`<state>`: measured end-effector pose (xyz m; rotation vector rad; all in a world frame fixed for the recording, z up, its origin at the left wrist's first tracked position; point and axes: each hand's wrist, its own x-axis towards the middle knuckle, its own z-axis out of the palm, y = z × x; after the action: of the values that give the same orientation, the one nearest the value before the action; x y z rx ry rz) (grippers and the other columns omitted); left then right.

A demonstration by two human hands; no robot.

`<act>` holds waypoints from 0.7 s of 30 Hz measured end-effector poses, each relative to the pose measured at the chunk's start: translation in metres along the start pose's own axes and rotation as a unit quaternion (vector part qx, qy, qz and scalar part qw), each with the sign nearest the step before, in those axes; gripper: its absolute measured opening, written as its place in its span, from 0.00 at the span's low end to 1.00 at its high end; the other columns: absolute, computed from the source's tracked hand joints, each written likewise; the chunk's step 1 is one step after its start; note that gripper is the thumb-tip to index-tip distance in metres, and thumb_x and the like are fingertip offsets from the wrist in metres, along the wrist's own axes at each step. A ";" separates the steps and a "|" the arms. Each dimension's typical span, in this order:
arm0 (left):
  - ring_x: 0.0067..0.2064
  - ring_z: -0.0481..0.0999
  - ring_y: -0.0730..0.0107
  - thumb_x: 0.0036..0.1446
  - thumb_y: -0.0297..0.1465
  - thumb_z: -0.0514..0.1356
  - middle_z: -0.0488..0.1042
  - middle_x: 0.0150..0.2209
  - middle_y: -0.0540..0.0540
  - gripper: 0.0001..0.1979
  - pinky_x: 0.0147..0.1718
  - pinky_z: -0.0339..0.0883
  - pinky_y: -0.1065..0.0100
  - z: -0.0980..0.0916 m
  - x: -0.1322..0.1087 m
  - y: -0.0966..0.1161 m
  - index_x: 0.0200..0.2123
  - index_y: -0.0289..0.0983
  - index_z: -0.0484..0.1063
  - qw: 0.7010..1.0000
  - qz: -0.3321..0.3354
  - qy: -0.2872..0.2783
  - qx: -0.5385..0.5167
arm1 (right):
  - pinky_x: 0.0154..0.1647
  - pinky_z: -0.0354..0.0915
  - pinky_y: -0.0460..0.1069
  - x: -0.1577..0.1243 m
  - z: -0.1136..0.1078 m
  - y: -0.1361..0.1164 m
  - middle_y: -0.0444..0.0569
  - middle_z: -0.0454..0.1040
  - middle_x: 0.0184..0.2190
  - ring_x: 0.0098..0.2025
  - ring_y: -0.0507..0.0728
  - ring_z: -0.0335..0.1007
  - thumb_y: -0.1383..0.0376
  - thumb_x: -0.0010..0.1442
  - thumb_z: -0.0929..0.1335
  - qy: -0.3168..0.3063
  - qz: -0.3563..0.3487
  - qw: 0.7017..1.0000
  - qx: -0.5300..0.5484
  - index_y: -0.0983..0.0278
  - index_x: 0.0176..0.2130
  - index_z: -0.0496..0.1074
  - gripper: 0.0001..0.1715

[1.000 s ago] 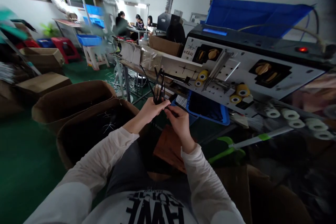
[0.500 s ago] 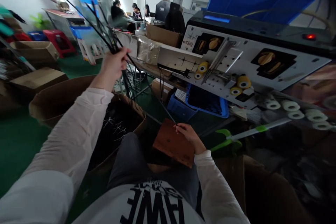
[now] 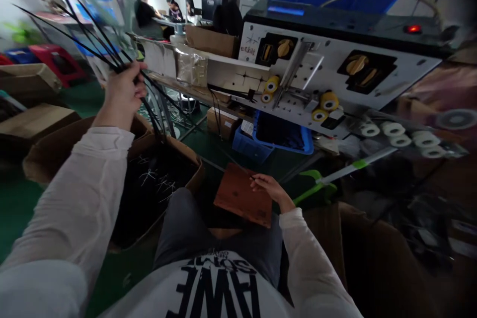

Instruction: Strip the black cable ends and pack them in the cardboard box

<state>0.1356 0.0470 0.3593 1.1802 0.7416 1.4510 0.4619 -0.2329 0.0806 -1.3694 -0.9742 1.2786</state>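
My left hand, raised at the left, is closed around a bunch of long black cables. Their ends fan out to the upper left and hang down below the fist. Low in the middle, my right hand pinches the end of a thin dark cable, blurred where it runs up to the left. Beneath those fingers is a reddish-brown board near my lap. A cardboard box beside my left leg holds dark cables bundled with white ties.
Ahead to the right stands a machine with yellow rollers and knobs. Under it are a blue bin and white rolls. A green-and-white stand and an open carton are at my right. Several people sit at a far table.
My view has swung a little right, so the machine sits further left. My left hand with the black cables has moved left in view; my right hand stays over the board, still pinching.
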 end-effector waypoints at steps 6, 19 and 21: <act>0.14 0.48 0.87 0.50 0.34 0.65 0.60 0.18 0.55 0.09 0.12 0.37 0.75 0.002 -0.012 -0.017 0.26 0.34 0.72 0.998 -0.032 -0.023 -0.043 | 0.40 0.72 0.58 -0.002 -0.018 0.034 0.53 0.77 0.32 0.35 0.60 0.76 0.46 0.48 0.70 0.040 0.024 0.995 -0.083 0.62 0.38 0.72 0.26; 0.16 0.50 0.88 0.44 0.37 0.69 0.60 0.20 0.54 0.15 0.15 0.38 0.76 0.048 -0.098 -0.048 0.29 0.31 0.75 0.971 -0.119 -0.197 -0.068 | 0.59 0.59 0.57 0.016 0.091 -0.096 0.52 0.68 0.55 0.58 0.58 0.62 0.56 0.63 0.60 0.056 -0.273 0.924 -0.263 0.59 0.56 0.64 0.24; 0.17 0.51 0.88 0.43 0.38 0.69 0.61 0.20 0.53 0.16 0.15 0.39 0.76 0.056 -0.115 -0.053 0.29 0.30 0.76 0.966 -0.133 -0.213 -0.066 | 0.61 0.56 0.55 0.021 0.127 -0.133 0.52 0.66 0.56 0.59 0.57 0.60 0.57 0.66 0.58 0.065 -0.345 0.907 -0.232 0.60 0.58 0.61 0.24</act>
<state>0.1989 -0.0591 0.2972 1.1854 0.4725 0.9637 0.3477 -0.1704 0.2122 -1.2493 -1.5534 0.4277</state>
